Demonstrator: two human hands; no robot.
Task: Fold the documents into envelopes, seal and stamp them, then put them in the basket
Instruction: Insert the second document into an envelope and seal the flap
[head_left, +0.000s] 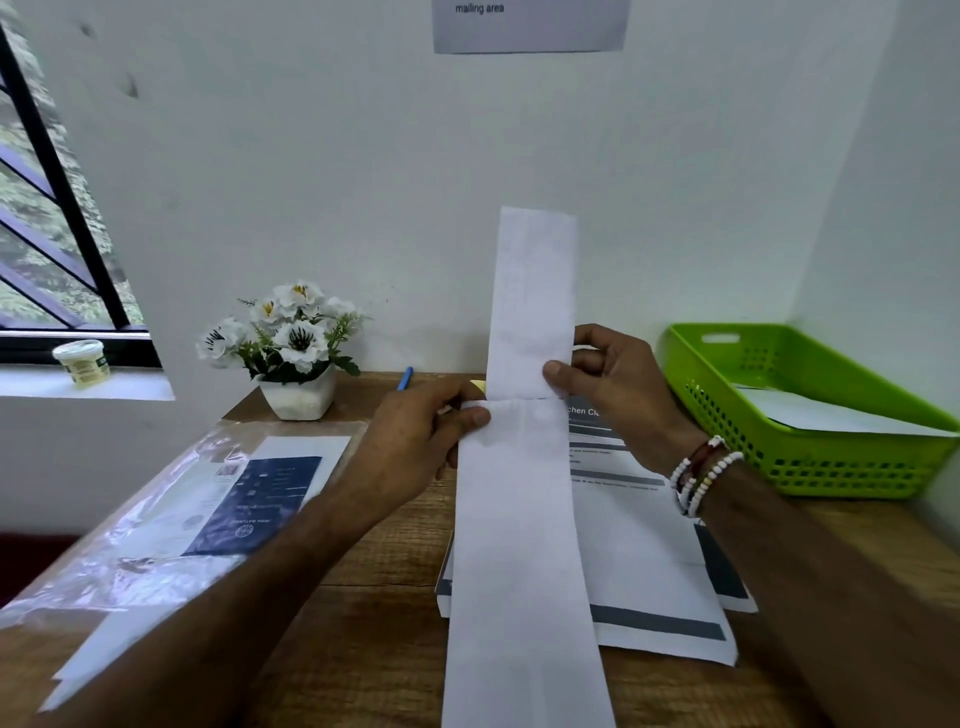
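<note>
A long white envelope (522, 545) stands lengthwise in front of me, its open end away from me. A folded white document (535, 291) sticks up out of that end. My left hand (421, 436) pinches the envelope's mouth at its left edge. My right hand (613, 384) pinches the folded document at its right edge, just above the mouth. Under them a stack of printed documents (654, 561) lies on the wooden desk (374, 613). The green plastic basket (810, 364) stands at the right with a white envelope (821, 415) inside.
A clear plastic pack of envelopes (208, 499) lies on the left of the desk. A white pot of artificial flowers (293, 353) stands at the back, a blue pen (405, 378) beside it. A small jar (82, 361) sits on the windowsill. A "mailing area" sign (530, 23) hangs above.
</note>
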